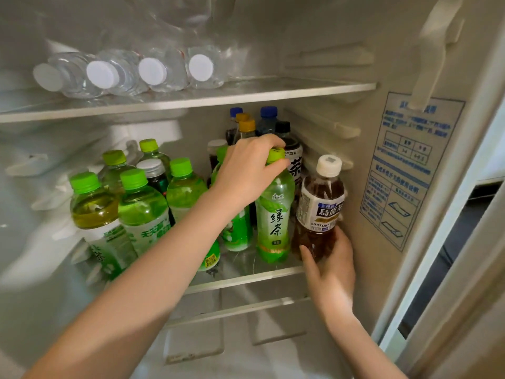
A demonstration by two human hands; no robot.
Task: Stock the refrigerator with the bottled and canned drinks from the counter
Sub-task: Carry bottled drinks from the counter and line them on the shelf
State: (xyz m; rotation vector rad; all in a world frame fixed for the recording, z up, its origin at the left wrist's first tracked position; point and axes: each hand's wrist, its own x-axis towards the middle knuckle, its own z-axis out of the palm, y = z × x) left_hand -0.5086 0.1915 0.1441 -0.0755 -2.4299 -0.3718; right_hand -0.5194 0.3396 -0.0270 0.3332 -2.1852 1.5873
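Nearest, our right hand (pixel 329 272) grips the white-capped brown tea bottle (pixel 321 203) low, at the near right of the glass shelf (pixel 246 280). Our left hand (pixel 247 170) clasps the cap of the green plastic tea bottle (pixel 273 222) beside it. Behind, many green-capped bottles (pixel 142 206) stand stocked; what's left we cannot see.

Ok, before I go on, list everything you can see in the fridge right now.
water bottles: four, clear with white caps, lying on the upper shelf
green-capped tea bottles: seven, green, standing on the middle shelf
dark bottles: two, pale caps, among the green ones
back-row bottles: five, blue, yellow and black caps, rear right of the middle shelf
oolong tea bottle: one, brown with white cap, front right of the middle shelf
sticker: one, blue print, right inner wall
left hand: grip on the top of the rightmost green tea bottle
right hand: grip round the oolong tea bottle's base
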